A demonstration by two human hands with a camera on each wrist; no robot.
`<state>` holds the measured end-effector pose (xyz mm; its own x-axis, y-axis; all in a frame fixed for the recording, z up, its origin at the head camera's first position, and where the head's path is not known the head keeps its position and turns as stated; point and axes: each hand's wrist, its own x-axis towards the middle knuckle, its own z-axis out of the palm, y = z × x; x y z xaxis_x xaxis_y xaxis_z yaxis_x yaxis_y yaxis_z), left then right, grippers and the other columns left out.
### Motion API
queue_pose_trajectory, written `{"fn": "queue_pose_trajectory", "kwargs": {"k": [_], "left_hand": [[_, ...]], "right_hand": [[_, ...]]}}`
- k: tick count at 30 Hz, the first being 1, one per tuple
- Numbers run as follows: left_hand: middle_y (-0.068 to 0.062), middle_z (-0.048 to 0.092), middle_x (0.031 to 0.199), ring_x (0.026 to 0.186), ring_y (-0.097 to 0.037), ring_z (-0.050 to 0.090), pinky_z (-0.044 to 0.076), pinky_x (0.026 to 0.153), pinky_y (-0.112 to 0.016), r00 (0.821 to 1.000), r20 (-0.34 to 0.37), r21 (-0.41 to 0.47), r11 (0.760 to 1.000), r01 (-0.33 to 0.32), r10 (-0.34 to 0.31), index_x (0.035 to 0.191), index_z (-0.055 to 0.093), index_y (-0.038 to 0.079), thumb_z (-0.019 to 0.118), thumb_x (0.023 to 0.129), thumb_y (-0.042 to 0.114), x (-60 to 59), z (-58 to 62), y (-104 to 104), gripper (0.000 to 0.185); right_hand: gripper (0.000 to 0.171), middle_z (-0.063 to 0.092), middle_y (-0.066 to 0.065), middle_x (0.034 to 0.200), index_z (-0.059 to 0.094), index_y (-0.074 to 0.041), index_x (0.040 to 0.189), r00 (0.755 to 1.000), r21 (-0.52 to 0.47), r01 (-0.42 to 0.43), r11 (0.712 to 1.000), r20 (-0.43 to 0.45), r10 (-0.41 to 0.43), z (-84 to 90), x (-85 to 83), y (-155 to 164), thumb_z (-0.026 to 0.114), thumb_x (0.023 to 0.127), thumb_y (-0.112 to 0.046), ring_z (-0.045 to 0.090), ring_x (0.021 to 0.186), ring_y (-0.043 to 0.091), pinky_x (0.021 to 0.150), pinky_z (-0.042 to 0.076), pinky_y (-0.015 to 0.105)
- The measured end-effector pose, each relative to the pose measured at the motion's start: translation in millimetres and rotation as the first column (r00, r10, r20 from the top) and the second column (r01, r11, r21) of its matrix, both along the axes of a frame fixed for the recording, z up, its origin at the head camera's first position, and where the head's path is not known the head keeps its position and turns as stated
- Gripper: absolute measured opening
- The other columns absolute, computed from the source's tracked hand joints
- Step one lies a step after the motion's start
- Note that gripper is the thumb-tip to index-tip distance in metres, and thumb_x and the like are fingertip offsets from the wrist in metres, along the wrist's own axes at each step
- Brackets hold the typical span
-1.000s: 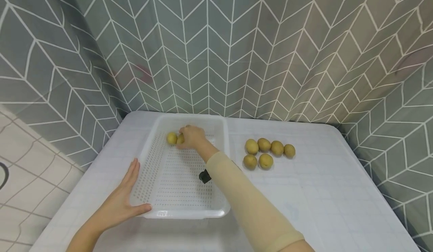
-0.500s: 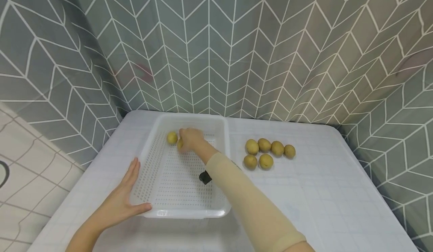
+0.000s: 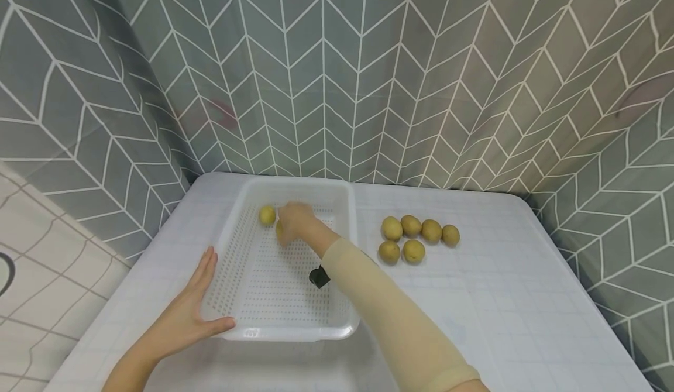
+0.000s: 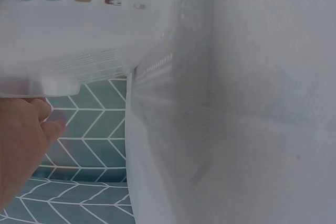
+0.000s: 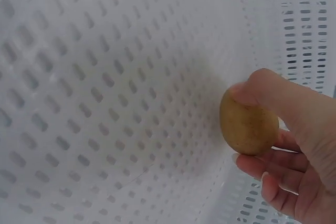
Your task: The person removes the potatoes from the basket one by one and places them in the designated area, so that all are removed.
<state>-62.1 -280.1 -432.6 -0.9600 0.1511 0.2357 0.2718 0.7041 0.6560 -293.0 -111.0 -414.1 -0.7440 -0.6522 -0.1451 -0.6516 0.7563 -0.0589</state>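
A white perforated plastic basket (image 3: 284, 286) stands on the table. Inside it, toward the back, my right hand (image 3: 299, 222) pinches a potato (image 5: 247, 124) between thumb and fingers, as the right wrist view shows. Most of that potato is hidden by the hand in the head view. Just left of it lies another yellowish potato (image 3: 267, 215). My left hand (image 3: 184, 313) rests with straight, spread fingers against the basket's near left corner. In the left wrist view, only part of this hand appears beside the basket rim.
Several potatoes (image 3: 413, 251) lie in two rows on the white cloth right of the basket. A black wrist camera (image 3: 318, 277) hangs over the basket by my right sleeve (image 3: 395, 316). Patterned grey curtains (image 3: 337, 88) enclose the table (image 3: 526, 298) at the back and sides.
My right hand has shifted slightly toward me inside the basket, still holding the potato, and has turned a little. The left hand has stayed in place.
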Motion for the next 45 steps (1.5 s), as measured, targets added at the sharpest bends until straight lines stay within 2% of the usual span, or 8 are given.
{"fn": "queue_pose_trajectory", "kwargs": {"k": [4,7,13,16,20,26,34,45], "left_hand": [[-0.009,-0.007,0.161,0.139,-0.052,0.008,0.024,0.091,-0.077,1.0,0.003,-0.003,1.0,0.001,-0.001,0.155,0.002,0.006,0.086,0.066,0.03,0.1,0.7,0,0.125],[-0.009,-0.007,0.161,0.14,-0.051,0.007,0.024,0.091,-0.077,1.0,0.006,-0.003,1.0,0.004,-0.004,0.155,0.002,0.006,0.086,0.066,0.03,0.7,1.0,0,0.125],[-0.009,-0.008,0.161,0.141,-0.049,0.005,0.023,0.092,-0.077,1.0,0.017,0.002,1.0,0.0,0.0,0.155,0.0,0.008,0.086,0.066,0.031,1.1,1.2,-1,0.125],[-0.009,-0.009,0.161,0.141,-0.049,0.004,0.022,0.091,-0.077,1.0,0.028,0.004,1.0,0.001,-0.001,0.155,-0.001,0.009,0.086,0.067,0.03,1.4,1.5,-2,0.126],[-0.011,-0.009,0.161,0.141,-0.05,0.004,0.022,0.091,-0.077,1.0,0.03,0.007,1.0,0.003,-0.003,0.155,-0.002,0.009,0.086,0.067,0.029,1.7,1.6,-2,0.126],[-0.009,-0.009,0.161,0.14,-0.051,0.006,0.023,0.091,-0.077,0.999,0.032,0.002,1.0,-0.003,0.003,0.155,-0.001,0.009,0.086,0.067,0.03,0.3,1.1,-2,0.125],[-0.011,-0.008,0.161,0.141,-0.049,0.004,0.021,0.093,-0.077,1.0,0.019,0.005,1.0,0.003,-0.004,0.155,0.0,0.008,0.086,0.067,0.029,-0.3,-0.4,-2,0.125],[-0.011,-0.007,0.161,0.142,-0.047,0.004,0.022,0.093,-0.076,1.0,0.015,-0.011,1.0,-0.004,0.004,0.155,0.0,0.009,0.086,0.067,0.032,-0.7,0.9,-3,0.125]], "right_hand": [[0.032,0.056,-0.005,0.079,0.057,-0.015,0.089,1.0,-0.079,-0.005,0.997,-0.017,0.003,5.5,-0.8,0,0.076,0.07,-0.032,0.052,0.07,0.011,0.056,0.044,0.023],[0.04,0.057,-0.005,0.084,0.059,-0.014,0.101,0.999,-0.152,-0.03,0.988,-0.039,0.025,15.5,0.0,0,0.075,0.072,-0.036,0.052,0.073,0.01,0.057,0.043,0.022],[0.058,0.059,-0.004,0.097,0.06,-0.01,0.12,0.994,-0.326,-0.083,0.942,-0.094,0.056,40.7,3.5,4,0.074,0.072,-0.039,0.054,0.076,0.009,0.06,0.044,0.019],[0.062,0.06,-0.003,0.101,0.059,-0.009,0.124,0.995,-0.422,-0.085,0.902,-0.088,0.053,53.5,5.3,7,0.074,0.071,-0.038,0.054,0.077,0.009,0.061,0.044,0.02],[0.066,0.062,-0.002,0.109,0.058,-0.009,0.126,0.993,-0.544,-0.106,0.832,-0.097,0.063,68.2,6.2,12,0.079,0.07,-0.038,0.056,0.085,0.009,0.067,0.045,0.02],[0.064,0.061,-0.003,0.111,0.057,-0.009,0.123,0.978,-0.666,-0.21,0.715,-0.151,0.146,77.0,3.6,23,0.083,0.069,-0.032,0.058,0.089,0.009,0.07,0.045,0.017],[0.066,0.059,-0.002,0.111,0.055,-0.01,0.124,0.962,-0.708,-0.272,0.652,-0.21,0.174,84.4,8.6,34,0.084,0.067,-0.028,0.058,0.09,0.008,0.073,0.044,0.016],[0.068,0.059,0.002,0.117,0.054,-0.007,0.124,0.923,-0.756,-0.385,0.53,-0.3,0.242,93.7,18.0,43,0.085,0.066,-0.023,0.059,0.088,0.01,0.079,0.044,0.014]]}}
